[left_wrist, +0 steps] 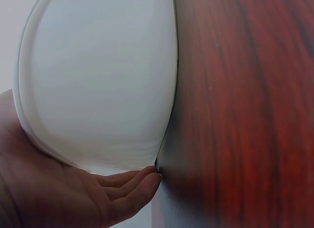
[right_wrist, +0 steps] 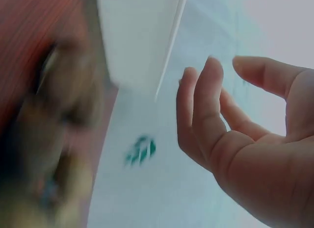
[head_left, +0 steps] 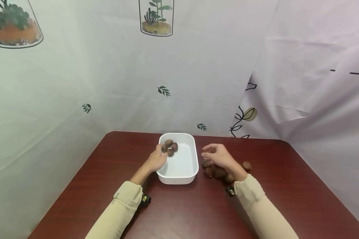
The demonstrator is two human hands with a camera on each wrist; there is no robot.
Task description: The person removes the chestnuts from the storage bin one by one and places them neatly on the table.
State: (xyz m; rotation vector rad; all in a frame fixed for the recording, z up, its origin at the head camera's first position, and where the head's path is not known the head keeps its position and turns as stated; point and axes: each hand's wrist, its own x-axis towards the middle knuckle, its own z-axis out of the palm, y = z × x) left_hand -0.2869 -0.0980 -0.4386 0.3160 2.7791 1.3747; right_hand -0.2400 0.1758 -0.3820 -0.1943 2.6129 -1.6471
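Note:
My left hand grips the left side of a white rectangular tray, thumb over the rim and fingers along the outer wall. In the left wrist view, the fingertips reach the tray's lower edge by the tabletop. Several brown, egg-shaped things lie inside the tray at its back left. To the tray's right, my right hand hovers over a loose group of similar brown things, partly hiding them. Its fingers are loosely bent, with a gap between thumb and fingertips and nothing held in the right wrist view.
The dark red wooden table has rounded back corners. One brown piece sits apart, right of my right wrist. A pale cloth backdrop with printed plants hangs behind the table and along its sides.

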